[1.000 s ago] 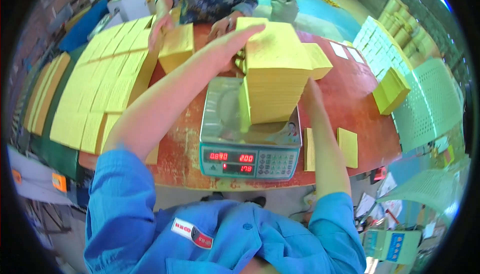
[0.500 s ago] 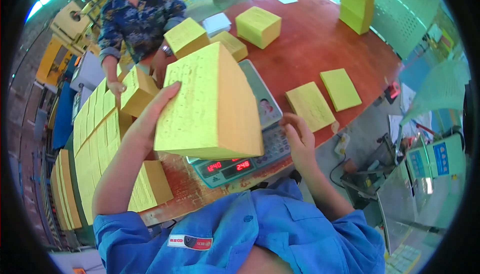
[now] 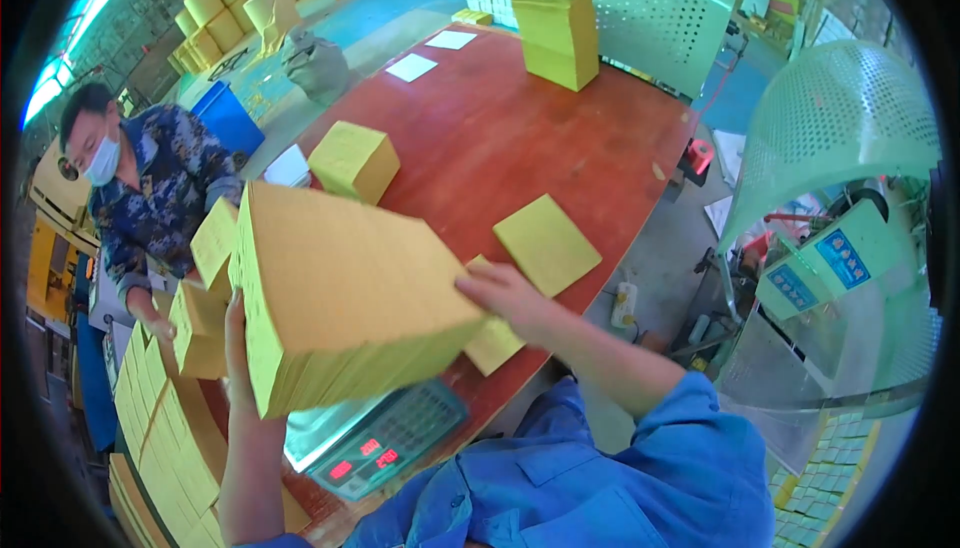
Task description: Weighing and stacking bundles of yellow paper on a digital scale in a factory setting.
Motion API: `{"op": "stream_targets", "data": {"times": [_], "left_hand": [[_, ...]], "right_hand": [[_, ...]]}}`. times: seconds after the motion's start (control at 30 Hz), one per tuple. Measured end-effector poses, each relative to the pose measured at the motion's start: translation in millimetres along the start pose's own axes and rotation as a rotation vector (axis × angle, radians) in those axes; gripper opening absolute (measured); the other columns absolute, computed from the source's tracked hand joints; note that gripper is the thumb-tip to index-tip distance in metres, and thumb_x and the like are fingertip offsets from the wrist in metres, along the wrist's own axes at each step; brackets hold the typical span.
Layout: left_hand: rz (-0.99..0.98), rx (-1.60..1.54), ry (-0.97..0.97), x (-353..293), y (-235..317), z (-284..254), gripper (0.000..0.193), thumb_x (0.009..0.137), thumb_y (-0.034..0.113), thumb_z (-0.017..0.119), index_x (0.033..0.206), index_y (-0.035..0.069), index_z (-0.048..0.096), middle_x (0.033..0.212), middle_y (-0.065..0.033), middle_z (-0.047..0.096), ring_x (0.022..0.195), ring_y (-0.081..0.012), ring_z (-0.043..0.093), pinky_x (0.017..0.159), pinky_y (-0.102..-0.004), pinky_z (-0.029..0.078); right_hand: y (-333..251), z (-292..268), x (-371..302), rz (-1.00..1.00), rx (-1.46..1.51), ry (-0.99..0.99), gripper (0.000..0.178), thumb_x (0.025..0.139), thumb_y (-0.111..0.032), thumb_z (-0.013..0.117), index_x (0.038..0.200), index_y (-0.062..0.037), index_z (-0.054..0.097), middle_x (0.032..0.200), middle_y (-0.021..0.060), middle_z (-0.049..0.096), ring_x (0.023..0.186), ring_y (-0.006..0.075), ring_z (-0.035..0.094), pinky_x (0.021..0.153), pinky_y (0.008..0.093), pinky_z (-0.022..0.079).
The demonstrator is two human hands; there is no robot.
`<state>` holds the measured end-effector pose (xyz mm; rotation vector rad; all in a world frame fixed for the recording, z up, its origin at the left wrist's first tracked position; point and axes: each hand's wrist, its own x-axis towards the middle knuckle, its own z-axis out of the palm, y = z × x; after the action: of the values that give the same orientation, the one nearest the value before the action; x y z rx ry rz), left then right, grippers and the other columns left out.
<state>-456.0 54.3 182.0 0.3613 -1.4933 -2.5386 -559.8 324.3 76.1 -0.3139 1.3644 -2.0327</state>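
Note:
A thick stack of yellow paper (image 3: 370, 278) is held tilted above the scale, between my two hands. My left hand (image 3: 240, 358) grips its left end, with some fingers hidden behind it. At the right end, the fingers of my right hand (image 3: 505, 298) close on the stack's edge. Below is a digital scale (image 3: 425, 418) with red lit digits, its plate mostly covered by the stack. A thin yellow paper stack (image 3: 492, 348) lies beneath my right hand, and another flat one (image 3: 548, 245) lies just beyond it.
A co-worker's hand (image 3: 157, 320) touches a yellow block (image 3: 198, 333) at the left, beside rows of paper stacks (image 3: 165, 428). The red table (image 3: 470, 138) also bears a yellow block (image 3: 355, 163), a tall stack (image 3: 558, 43) and white sheets (image 3: 412, 68). A perforated guard (image 3: 850, 138) stands right.
My right hand has moved from beside the scale onto the stack, which has turned and tilted. My view has swung to the right.

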Motion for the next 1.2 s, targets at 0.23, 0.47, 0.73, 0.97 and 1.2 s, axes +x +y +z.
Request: {"op": "stream_targets", "data": {"times": [0.23, 0.47, 0.73, 0.97, 1.2], "left_hand": [[-0.174, -0.174, 0.004, 189, -118, 125, 0.059, 0.092, 0.052, 0.052, 0.139, 0.016, 0.045, 0.132, -0.0097, 0.055, 0.119, -0.0278, 0.054, 0.097, -0.0535, 0.044], [-0.295, -0.108, -0.036, 352, -180, 238, 0.069, 0.088, 0.055, 0.056, 0.143, 0.018, 0.038, 0.147, -0.0127, 0.037, 0.133, -0.0394, 0.036, 0.1, -0.0739, 0.022], [-0.204, -0.073, -0.17, 505, -251, 334, 0.064, 0.084, 0.042, 0.064, 0.137, 0.014, 0.041, 0.129, -0.0149, 0.054, 0.117, -0.0348, 0.053, 0.092, -0.0635, 0.041], [0.09, 0.17, 0.11, 448, -204, 318, 0.077, 0.084, 0.04, 0.068, 0.14, 0.001, 0.034, 0.136, -0.0172, 0.047, 0.126, -0.0292, 0.046, 0.102, -0.0481, 0.039], [0.303, 0.565, 0.018, 235, -112, 151, 0.064, 0.09, 0.029, 0.065, 0.14, -0.001, 0.041, 0.139, -0.016, 0.049, 0.129, -0.0214, 0.046, 0.102, -0.0338, 0.043]], "right_hand": [[-68, -229, 155, 0.117, -0.111, 0.026, 0.042, 0.095, -0.038, 0.054, 0.12, -0.0043, 0.059, 0.111, 0.0079, 0.064, 0.105, 0.0186, 0.059, 0.088, 0.0371, 0.048], [-119, -352, 237, 0.199, -0.238, 0.3, 0.044, 0.098, -0.046, 0.041, 0.118, -0.0132, 0.06, 0.106, 0.0063, 0.063, 0.093, 0.0225, 0.06, 0.082, 0.0417, 0.051], [-60, -403, 198, -0.524, -0.326, 0.635, 0.04, 0.095, -0.01, 0.054, 0.132, 0.0035, 0.048, 0.129, 0.0148, 0.055, 0.112, 0.0228, 0.058, 0.09, 0.0331, 0.052], [-46, -401, 207, -0.417, -0.57, 0.553, 0.027, 0.097, -0.008, 0.052, 0.121, 0.0022, 0.058, 0.119, 0.0104, 0.061, 0.111, 0.0182, 0.057, 0.095, 0.0298, 0.047], [-51, -404, 203, -0.436, -0.984, 0.568, 0.025, 0.097, -0.01, 0.05, 0.117, 0.0025, 0.06, 0.117, 0.0101, 0.062, 0.107, 0.0205, 0.059, 0.095, 0.0307, 0.046]]}}
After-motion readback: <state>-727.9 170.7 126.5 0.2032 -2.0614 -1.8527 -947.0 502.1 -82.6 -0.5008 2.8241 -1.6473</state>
